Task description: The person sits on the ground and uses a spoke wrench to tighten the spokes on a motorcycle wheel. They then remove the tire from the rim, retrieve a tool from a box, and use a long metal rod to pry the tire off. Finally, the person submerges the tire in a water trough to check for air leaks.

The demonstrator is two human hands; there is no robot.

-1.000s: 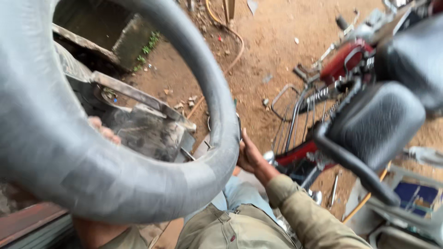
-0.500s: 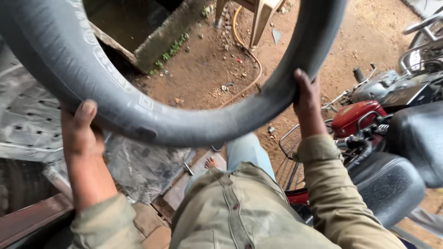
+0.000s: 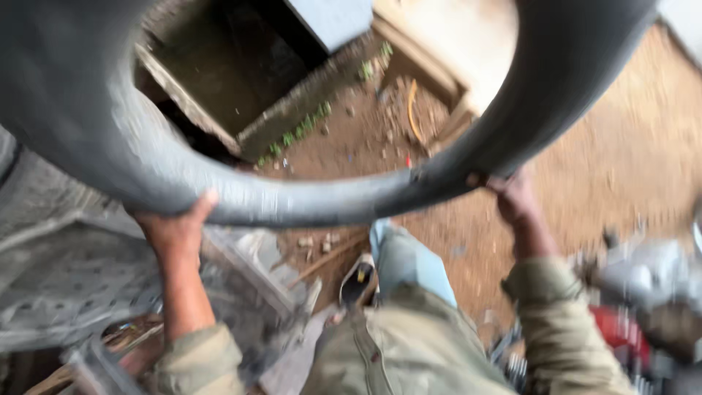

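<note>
A large grey rubber inner tube (image 3: pixel 307 201) is held up in front of me and fills the upper half of the view. My left hand (image 3: pixel 175 230) grips its lower left curve from below. On the lower right stretch of the tube my right hand (image 3: pixel 515 197) holds on, fingers wrapped over the rubber. Both arms wear olive-tan sleeves. Through the ring I see brown dirt ground and a dark pit. The picture is blurred by motion.
A dark concrete-edged pit (image 3: pixel 227 80) lies ahead left. Crumpled grey metal sheets (image 3: pixel 66 278) sit at the left. A red motorcycle (image 3: pixel 636 314) stands at the lower right. A pale wooden frame (image 3: pixel 439 73) lies on the dirt. My foot in a sandal (image 3: pixel 358 281) shows below.
The tube has swung from my left side to straight in front and risen. My view has tilted further down and left, so the motorcycle slid to the right edge.
</note>
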